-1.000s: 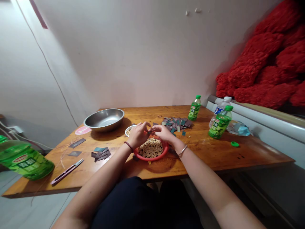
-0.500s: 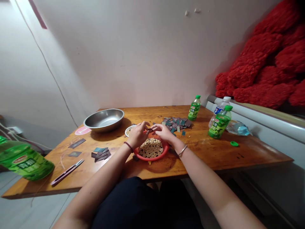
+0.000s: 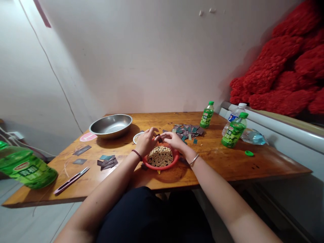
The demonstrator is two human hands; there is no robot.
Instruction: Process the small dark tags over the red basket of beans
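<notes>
My left hand (image 3: 147, 140) is over the left rim of a red basket (image 3: 159, 167), its fingers curled round something too small to make out. Close beside it, my right hand (image 3: 173, 139) is over the basket's back right rim, also with curled fingers, near a small dark piece between the two hands. Pale beads mixed with dark ones (image 3: 160, 156) lie in the basket. Partly behind my left hand is a small white bowl (image 3: 137, 138) of pale beads. A heap of dark and green flat pieces (image 3: 188, 130) lies beyond my right hand.
A steel basin (image 3: 111, 126) stands at the back left. Pink-handled snips (image 3: 71, 180), a small stack of flat pieces (image 3: 108, 162) and a big green bottle (image 3: 27, 170) are on the left. Green bottles (image 3: 207, 115) (image 3: 233, 131), a clear bottle and a green cap (image 3: 249, 153) are on the right.
The fingers of both hands have shifted slightly over the basket, and the dark piece between them shows differently. The view has moved a little.
</notes>
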